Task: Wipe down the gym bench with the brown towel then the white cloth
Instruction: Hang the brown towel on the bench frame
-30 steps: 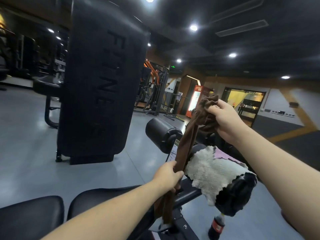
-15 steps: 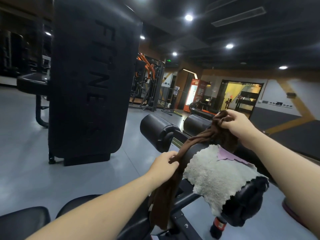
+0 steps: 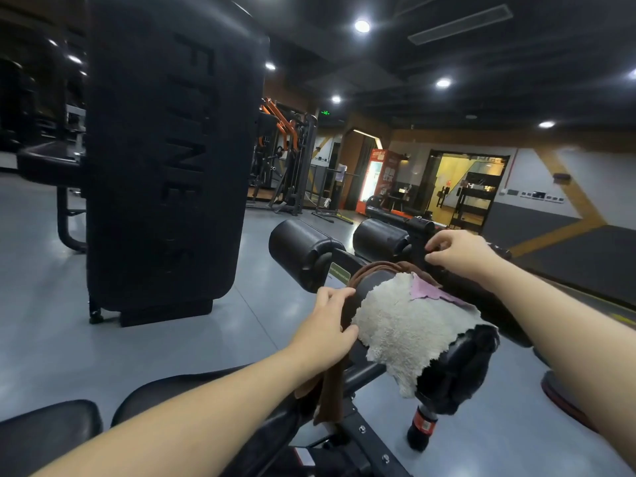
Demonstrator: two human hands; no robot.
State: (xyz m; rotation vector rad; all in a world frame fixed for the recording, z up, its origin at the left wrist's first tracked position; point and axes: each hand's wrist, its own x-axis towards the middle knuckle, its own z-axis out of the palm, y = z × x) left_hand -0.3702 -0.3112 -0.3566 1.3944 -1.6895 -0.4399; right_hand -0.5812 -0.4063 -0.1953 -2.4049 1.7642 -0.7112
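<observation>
Grey floor (image 3: pixel 51 304) spreading across the room, catching soft reflections. Tall black upright pad (image 3: pixel 165 156) embossed with lettering standing at 10 o'clock. Orange-and-black weight machines (image 3: pixel 285 160) sitting at 12 o'clock in the distance. Red vending fridge (image 3: pixel 377 177) glowing at 1 o'clock, just beside a lit yellow doorway (image 3: pixel 464 187). White wall with a yellow diagonal stripe (image 3: pixel 571 191) running at 2 o'clock. Round recessed ceiling lights (image 3: pixel 362 26) shining from the dark ceiling at 12 to 1 o'clock. Green exit sign (image 3: pixel 325 112) glowing above the machines.
</observation>
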